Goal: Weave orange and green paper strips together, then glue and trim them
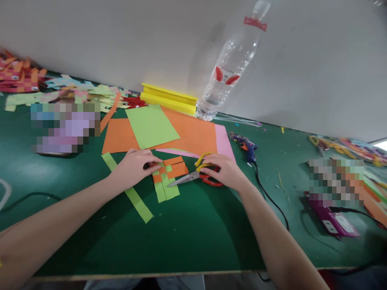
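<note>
A woven piece of orange and light-green paper strips (166,175) lies on the green tabletop in front of me. My left hand (139,165) pinches its upper left edge between thumb and fingers. In my right hand (222,171) are scissors (190,176) with red and yellow handles. Their blades point left and lie over the lower part of the woven piece, near the green strip ends. Under my left wrist passes a loose light-green strip (139,204), lying slantwise.
Behind my hands lie orange sheets (193,131), a green sheet (152,127) and a pink sheet (224,141). A water bottle (231,64) leans at the wall beside folded yellow paper (169,100). To the right are a corded glue gun (248,147) and a purple power strip (331,217).
</note>
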Motion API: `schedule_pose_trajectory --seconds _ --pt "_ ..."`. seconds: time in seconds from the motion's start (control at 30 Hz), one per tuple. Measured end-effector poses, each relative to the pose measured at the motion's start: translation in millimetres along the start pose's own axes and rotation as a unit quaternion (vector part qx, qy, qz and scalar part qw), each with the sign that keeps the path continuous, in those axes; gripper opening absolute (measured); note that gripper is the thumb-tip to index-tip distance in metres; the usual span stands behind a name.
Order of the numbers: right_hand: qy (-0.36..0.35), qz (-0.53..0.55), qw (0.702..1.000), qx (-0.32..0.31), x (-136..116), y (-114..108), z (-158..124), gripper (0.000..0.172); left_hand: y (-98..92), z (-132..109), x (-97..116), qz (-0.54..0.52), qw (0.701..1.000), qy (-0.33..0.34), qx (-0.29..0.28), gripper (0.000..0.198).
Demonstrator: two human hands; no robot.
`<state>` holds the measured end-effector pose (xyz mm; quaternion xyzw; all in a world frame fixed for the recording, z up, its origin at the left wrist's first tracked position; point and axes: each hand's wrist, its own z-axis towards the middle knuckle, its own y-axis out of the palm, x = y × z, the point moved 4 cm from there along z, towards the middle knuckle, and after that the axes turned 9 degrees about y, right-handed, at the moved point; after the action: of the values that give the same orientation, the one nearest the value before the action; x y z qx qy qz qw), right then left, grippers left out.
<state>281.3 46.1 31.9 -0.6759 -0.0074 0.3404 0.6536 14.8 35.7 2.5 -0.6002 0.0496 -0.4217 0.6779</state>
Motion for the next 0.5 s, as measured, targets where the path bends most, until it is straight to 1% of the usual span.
schedule_pose_trajectory --seconds 0.17,0.33,0.5 --pt "0.01 0.019 0.997 0.072 2.0 -3.3 1.8 0.014 -0.1 0.0 0.2 0.002 1.0 0.002 0.003 0.024" --pt "0.002 -0.012 0.998 0.069 3.2 0.0 2.8 0.014 -1.1 0.1 1.6 0.002 1.0 -0.003 0.004 0.023" --pt "-0.017 -0.037 0.997 0.059 4.3 -0.2 2.6 0.014 -0.7 -0.3 1.2 0.005 1.0 0.003 0.004 0.029"
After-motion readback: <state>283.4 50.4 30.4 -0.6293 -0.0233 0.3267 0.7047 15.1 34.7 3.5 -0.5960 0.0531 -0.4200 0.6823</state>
